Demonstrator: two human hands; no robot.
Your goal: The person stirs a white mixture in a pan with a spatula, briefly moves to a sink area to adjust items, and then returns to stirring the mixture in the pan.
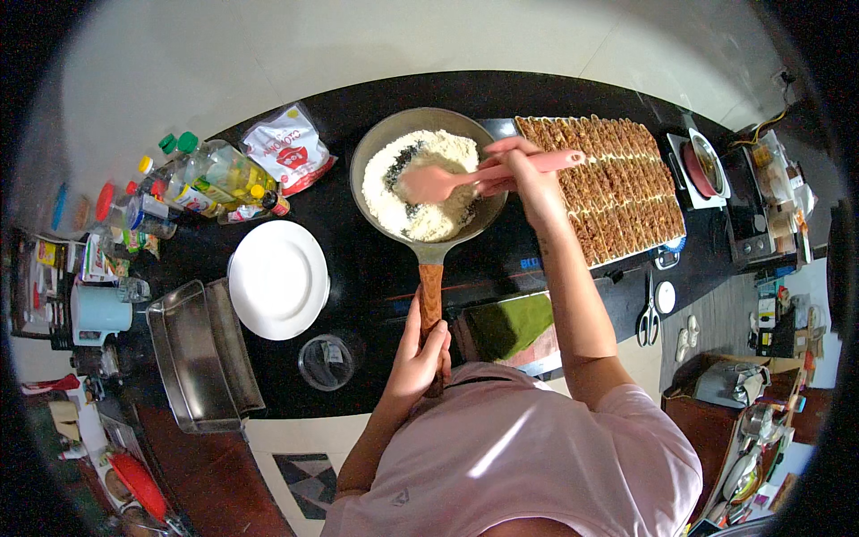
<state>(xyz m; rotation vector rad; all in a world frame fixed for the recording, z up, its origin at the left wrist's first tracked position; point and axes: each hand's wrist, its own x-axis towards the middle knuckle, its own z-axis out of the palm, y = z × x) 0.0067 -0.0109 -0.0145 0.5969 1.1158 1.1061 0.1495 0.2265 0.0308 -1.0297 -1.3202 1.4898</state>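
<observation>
From my remote feed, right arm slants up from lower right; I have the right hand grasping the spatula's handle, fingers curled round its middle. Left hand lower, clasped on the pan's handle, thumb along one side. Materials: round grey pan on the counter ahead of the torso, wood-grain handle toward the body; white powder inside, loose, lumpy, dark patches showing through; smooth pink spatula, blade down in the powder. I log surroundings: glossy black counter; slab of brown, rough, crumbly strips in rows at right, right forearm crossing its near-left edge; rectangular metal tin, bottle cluster, round white plate and white-red bag, all left of the pan; clear round dish near the plate; scissors far right. Right hand blocks my view of the spatula's middle and the pan's right rim
</observation>
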